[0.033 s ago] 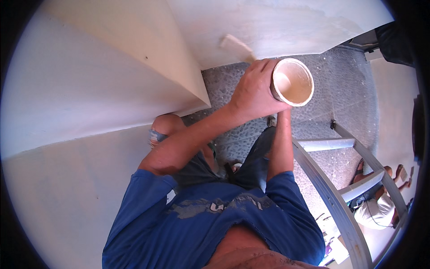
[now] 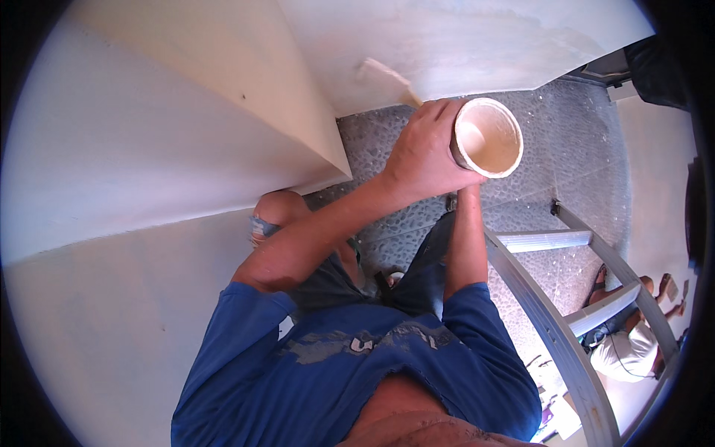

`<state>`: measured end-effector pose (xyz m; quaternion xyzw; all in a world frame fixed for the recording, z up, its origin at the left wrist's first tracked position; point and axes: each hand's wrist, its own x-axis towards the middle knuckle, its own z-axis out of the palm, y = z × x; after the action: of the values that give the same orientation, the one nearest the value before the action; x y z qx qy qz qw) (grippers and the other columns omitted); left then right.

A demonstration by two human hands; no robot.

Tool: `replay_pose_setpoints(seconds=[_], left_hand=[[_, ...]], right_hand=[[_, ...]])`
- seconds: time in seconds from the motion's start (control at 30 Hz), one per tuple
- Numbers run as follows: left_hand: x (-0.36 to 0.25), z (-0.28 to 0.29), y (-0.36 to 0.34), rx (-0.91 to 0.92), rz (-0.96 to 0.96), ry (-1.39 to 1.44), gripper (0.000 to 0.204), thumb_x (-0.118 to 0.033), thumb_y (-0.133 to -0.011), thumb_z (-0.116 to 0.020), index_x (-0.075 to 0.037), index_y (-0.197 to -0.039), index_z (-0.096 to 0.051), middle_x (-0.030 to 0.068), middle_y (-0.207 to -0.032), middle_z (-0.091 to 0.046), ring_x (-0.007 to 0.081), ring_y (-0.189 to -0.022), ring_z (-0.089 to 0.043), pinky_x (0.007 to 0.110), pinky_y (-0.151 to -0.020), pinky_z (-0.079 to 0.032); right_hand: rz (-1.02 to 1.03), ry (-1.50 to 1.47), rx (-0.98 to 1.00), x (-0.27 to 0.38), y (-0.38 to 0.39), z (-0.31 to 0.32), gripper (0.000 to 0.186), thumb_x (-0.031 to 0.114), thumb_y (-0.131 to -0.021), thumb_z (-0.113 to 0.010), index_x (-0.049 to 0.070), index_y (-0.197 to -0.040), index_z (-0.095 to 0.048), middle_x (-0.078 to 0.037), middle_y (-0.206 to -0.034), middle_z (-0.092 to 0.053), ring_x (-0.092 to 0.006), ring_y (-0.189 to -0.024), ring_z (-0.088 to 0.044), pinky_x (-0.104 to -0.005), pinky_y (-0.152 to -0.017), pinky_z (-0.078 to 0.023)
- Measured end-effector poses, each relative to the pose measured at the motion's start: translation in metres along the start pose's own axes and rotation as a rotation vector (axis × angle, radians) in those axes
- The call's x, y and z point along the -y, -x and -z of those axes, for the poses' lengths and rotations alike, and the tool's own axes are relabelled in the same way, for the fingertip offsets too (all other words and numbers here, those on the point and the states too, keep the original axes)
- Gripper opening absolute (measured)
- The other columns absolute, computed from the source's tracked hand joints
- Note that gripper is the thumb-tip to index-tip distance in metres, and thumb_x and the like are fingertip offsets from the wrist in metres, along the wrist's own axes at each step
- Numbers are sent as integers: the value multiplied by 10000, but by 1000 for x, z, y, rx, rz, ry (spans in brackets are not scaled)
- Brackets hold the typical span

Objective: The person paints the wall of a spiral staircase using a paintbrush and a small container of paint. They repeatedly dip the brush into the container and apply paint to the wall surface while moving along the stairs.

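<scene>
My left hand (image 2: 426, 149) is wrapped round a pale, white-rimmed cup (image 2: 488, 139), tilted so that I see its whitish-coated inside. Beyond the knuckles, a flat brush-like tool (image 2: 386, 77) with a pale, wide head lies against or close to the white wall (image 2: 477, 45). Its short tan handle (image 2: 412, 97) disappears behind my left hand. My right forearm (image 2: 468, 231) reaches up behind the cup. The cup and my left hand cover my right hand, so its fingers and what they hold are hidden.
A boxed-out wall corner (image 2: 328, 160) juts in at the left. Below lies a grey pebbled floor (image 2: 581, 134). An aluminium ladder (image 2: 544, 240) stands close on my right. Past it, another person in a white top (image 2: 629, 354) works low by the right wall.
The brush-like tool has shifted slightly left along the wall, and more of its handle shows. My left hand and the cup have hardly moved.
</scene>
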<state>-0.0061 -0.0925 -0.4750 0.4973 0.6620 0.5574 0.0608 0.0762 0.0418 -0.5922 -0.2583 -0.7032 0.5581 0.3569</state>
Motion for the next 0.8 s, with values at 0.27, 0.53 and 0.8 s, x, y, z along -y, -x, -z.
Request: replay_pose_setpoints(seconds=[0.27, 0.53, 0.8], left_hand=[[1, -3, -7, -22, -96, 10, 807, -255, -557, -970, -21, -1241, -609, 166, -1155, -664, 364, -1100, -648, 452, -935, -537], [-7, 3, -3, 57, 66, 85, 835, -276, -587, -963, -44, -1289, -576, 168, -1201, -645, 366, -1079, -674, 441, -906, -560], [-5, -3, 3, 73, 12, 130, 899, -276, -587, -975, -38, -1340, -545, 182, -1249, -650, 358, -1138, -667, 438, -953, -548]], right_hand=[[80, 57, 200, 23, -45, -65, 246, 98, -1000, -637, -11, -1202, -724, -10, -979, -724, -81, -847, -628, -240, -750, -521], [70, -314, 105, 38, -14, -13, 372, 207, -1028, -630, -6, -1333, -638, -56, -1134, -699, -103, -991, -610, -246, -833, -493], [-232, -445, -15, 34, -4, 24, 334, 169, -1008, -653, 5, -1299, -667, -44, -1086, -707, -84, -965, -615, -228, -799, -499]])
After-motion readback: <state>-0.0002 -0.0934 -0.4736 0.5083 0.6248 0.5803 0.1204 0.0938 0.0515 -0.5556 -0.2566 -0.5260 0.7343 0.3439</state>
